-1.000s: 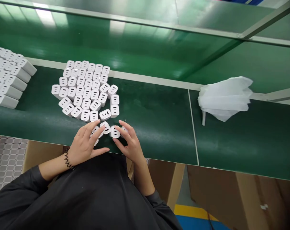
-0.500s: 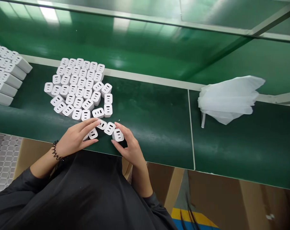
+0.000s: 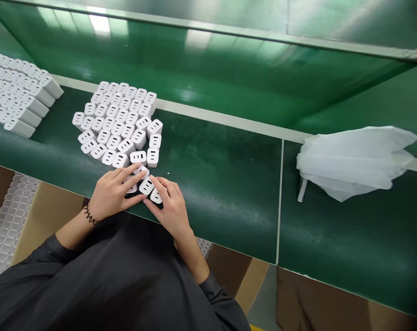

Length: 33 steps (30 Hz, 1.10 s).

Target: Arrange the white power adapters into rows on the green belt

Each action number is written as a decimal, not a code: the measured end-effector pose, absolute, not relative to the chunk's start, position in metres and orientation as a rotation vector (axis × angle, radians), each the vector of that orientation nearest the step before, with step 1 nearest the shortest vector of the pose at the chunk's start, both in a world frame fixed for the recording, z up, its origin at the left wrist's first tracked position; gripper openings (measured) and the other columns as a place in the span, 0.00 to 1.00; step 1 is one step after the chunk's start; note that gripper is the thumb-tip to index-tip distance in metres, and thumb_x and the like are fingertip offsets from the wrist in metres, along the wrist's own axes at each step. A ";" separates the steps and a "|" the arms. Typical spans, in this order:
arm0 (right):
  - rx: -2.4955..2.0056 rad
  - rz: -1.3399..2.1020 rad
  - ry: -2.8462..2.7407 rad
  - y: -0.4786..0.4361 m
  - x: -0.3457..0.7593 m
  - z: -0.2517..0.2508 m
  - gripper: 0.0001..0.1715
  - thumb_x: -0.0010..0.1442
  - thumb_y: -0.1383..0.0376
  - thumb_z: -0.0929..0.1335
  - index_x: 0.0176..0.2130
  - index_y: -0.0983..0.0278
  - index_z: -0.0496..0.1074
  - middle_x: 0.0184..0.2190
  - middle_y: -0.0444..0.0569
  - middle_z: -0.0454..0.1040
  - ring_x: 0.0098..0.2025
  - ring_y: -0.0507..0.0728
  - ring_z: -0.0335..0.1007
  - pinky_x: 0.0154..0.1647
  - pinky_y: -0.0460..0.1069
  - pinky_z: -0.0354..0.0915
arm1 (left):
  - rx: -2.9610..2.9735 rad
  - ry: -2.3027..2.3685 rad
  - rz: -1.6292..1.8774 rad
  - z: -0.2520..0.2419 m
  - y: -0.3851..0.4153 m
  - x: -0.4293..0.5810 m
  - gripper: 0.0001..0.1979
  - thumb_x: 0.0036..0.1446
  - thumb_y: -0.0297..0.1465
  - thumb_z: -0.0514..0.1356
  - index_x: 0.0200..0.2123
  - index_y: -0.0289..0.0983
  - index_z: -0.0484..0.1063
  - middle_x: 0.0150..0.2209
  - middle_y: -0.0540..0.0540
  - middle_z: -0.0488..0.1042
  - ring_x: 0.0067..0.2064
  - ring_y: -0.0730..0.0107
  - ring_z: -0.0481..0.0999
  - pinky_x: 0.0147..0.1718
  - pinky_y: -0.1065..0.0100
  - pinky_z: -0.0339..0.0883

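Note:
A tight cluster of several white charger blocks [image 3: 119, 124] stands port-side up on the green bench mat [image 3: 215, 165]. At its near edge lie a few loose chargers [image 3: 147, 186] between my hands. My left hand [image 3: 114, 193] lies over them from the left, fingers stretched and pressed against the blocks. My right hand [image 3: 169, 207] cups them from the right, fingers curled round a charger [image 3: 156, 196] at the mat's front edge. A coiled black band circles my left wrist.
A second batch of white chargers [image 3: 19, 96] lies at the far left. A heap of clear plastic bags [image 3: 353, 161] rests at the right. A tray of white cells [image 3: 5, 220] sits below the bench on the left. Cardboard is under the bench.
Both hands have drawn closer together, pushing the loose chargers into a tighter bunch near the cluster. The camera view shifted slightly to the right.

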State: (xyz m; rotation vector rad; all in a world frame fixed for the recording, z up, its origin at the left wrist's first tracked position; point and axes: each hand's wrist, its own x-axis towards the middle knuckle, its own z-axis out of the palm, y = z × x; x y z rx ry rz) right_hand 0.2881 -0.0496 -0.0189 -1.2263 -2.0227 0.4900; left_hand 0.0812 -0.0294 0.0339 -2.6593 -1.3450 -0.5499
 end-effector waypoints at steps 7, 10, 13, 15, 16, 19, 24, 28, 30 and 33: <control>-1.248 0.448 -1.932 -0.050 0.288 -0.020 0.25 0.67 0.62 0.69 0.61 0.60 0.66 0.51 0.55 0.76 0.49 0.61 0.73 0.50 0.57 0.72 | -2.804 -1.040 -0.685 0.027 -0.016 0.056 0.20 0.59 0.33 0.68 0.54 0.41 0.73 0.54 0.46 0.79 0.48 0.61 0.79 0.46 0.61 0.74; -1.233 0.560 -1.956 -0.049 0.288 -0.018 0.27 0.68 0.63 0.67 0.64 0.57 0.63 0.55 0.55 0.73 0.54 0.61 0.72 0.54 0.58 0.71 | -2.910 -0.859 -0.737 0.027 -0.006 0.043 0.20 0.59 0.33 0.68 0.54 0.42 0.73 0.51 0.48 0.81 0.46 0.65 0.80 0.45 0.63 0.74; -1.195 0.650 -1.998 -0.047 0.285 -0.015 0.30 0.68 0.64 0.66 0.66 0.56 0.61 0.57 0.55 0.71 0.58 0.61 0.70 0.58 0.58 0.69 | -2.894 -0.708 -0.823 0.026 0.000 0.032 0.23 0.56 0.39 0.70 0.54 0.42 0.73 0.49 0.46 0.81 0.47 0.63 0.80 0.47 0.62 0.74; -1.189 0.685 -2.007 -0.046 0.281 -0.014 0.31 0.68 0.63 0.66 0.68 0.56 0.59 0.59 0.55 0.70 0.60 0.61 0.68 0.60 0.58 0.68 | -2.821 -0.702 -0.885 0.024 0.001 0.024 0.26 0.55 0.43 0.70 0.54 0.44 0.72 0.49 0.45 0.81 0.48 0.61 0.80 0.48 0.60 0.74; -1.198 0.692 -2.009 -0.046 0.278 -0.013 0.32 0.68 0.63 0.66 0.68 0.55 0.58 0.59 0.55 0.70 0.61 0.61 0.68 0.60 0.58 0.67 | -2.785 -0.734 -0.913 0.022 0.000 0.019 0.28 0.54 0.45 0.71 0.55 0.44 0.71 0.49 0.45 0.80 0.48 0.60 0.79 0.48 0.59 0.74; -1.235 0.697 -2.030 -0.046 0.270 -0.010 0.34 0.68 0.62 0.66 0.69 0.55 0.55 0.61 0.56 0.69 0.63 0.62 0.66 0.62 0.60 0.65 | -2.782 -0.926 -0.972 0.016 -0.006 0.003 0.37 0.52 0.47 0.71 0.61 0.43 0.64 0.53 0.39 0.76 0.52 0.56 0.77 0.49 0.56 0.74; -1.270 0.703 -2.030 -0.047 0.258 -0.009 0.35 0.68 0.62 0.67 0.69 0.57 0.55 0.61 0.57 0.69 0.63 0.62 0.66 0.62 0.60 0.66 | -2.904 -1.233 -1.025 0.011 -0.014 -0.021 0.44 0.52 0.44 0.72 0.66 0.42 0.55 0.57 0.35 0.71 0.57 0.52 0.73 0.53 0.52 0.72; -1.279 0.705 -2.028 -0.048 0.254 -0.009 0.35 0.66 0.61 0.69 0.68 0.57 0.57 0.61 0.58 0.69 0.63 0.63 0.66 0.60 0.60 0.68 | -2.984 -1.269 -0.983 0.012 -0.013 -0.022 0.42 0.53 0.43 0.71 0.65 0.42 0.56 0.54 0.36 0.73 0.54 0.53 0.74 0.52 0.54 0.72; -1.288 0.700 -2.008 -0.047 0.254 -0.009 0.33 0.65 0.61 0.69 0.66 0.57 0.60 0.60 0.57 0.70 0.62 0.63 0.68 0.59 0.60 0.69 | -2.986 -1.250 -1.006 0.012 -0.012 -0.018 0.40 0.54 0.44 0.70 0.65 0.42 0.57 0.52 0.38 0.74 0.52 0.55 0.75 0.49 0.56 0.73; -1.330 0.646 -1.957 -0.045 0.257 -0.008 0.29 0.64 0.62 0.70 0.63 0.56 0.64 0.56 0.55 0.73 0.58 0.62 0.71 0.57 0.59 0.70 | -2.990 -1.248 -1.033 0.011 -0.013 -0.012 0.38 0.56 0.44 0.69 0.64 0.42 0.57 0.50 0.39 0.75 0.50 0.56 0.76 0.47 0.57 0.74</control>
